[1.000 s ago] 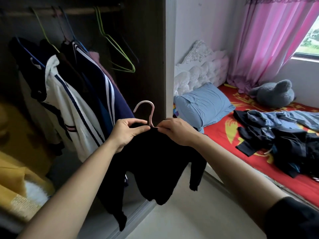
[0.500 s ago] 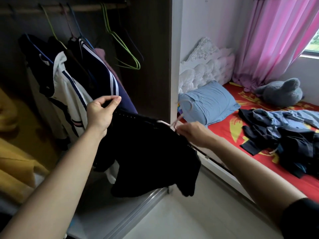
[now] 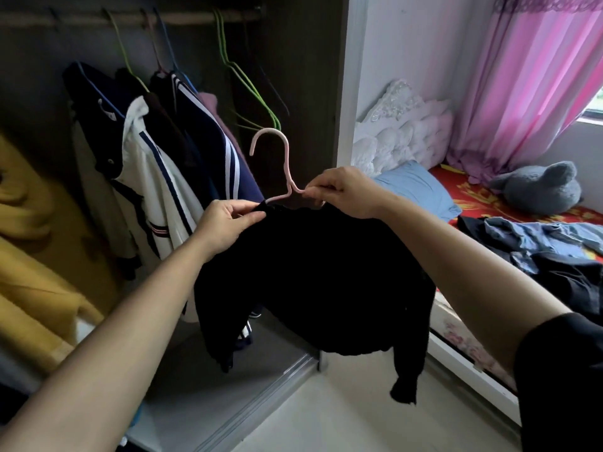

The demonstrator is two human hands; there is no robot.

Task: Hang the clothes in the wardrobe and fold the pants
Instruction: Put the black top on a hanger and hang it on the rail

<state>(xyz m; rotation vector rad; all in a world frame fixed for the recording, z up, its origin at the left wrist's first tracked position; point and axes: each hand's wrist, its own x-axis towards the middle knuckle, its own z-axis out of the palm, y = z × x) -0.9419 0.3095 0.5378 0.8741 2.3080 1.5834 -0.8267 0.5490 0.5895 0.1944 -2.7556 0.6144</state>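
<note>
A black top (image 3: 313,275) hangs on a pink hanger (image 3: 283,158) in front of the open wardrobe, the hook upright. My left hand (image 3: 225,223) pinches the top's collar at the hanger's left arm. My right hand (image 3: 342,190) pinches the hanger's right arm at the neck. Both sleeves dangle below. Above, the wardrobe rod (image 3: 182,18) carries several hung garments, among them a white and navy jacket (image 3: 156,187), and empty green hangers (image 3: 251,89). More clothes (image 3: 535,243) lie in a heap on the bed at the right.
The wardrobe's side panel (image 3: 313,93) stands just right of the rod. Yellow fabric (image 3: 36,256) fills the left of the wardrobe. On the red bed (image 3: 470,197) lie a blue pillow (image 3: 417,190) and a grey plush toy (image 3: 538,187). A pink curtain (image 3: 528,76) hangs behind.
The hanger's hook has come back upright. My left hand moved from the top's shoulder inward to the collar. My right hand rose with the hanger.
</note>
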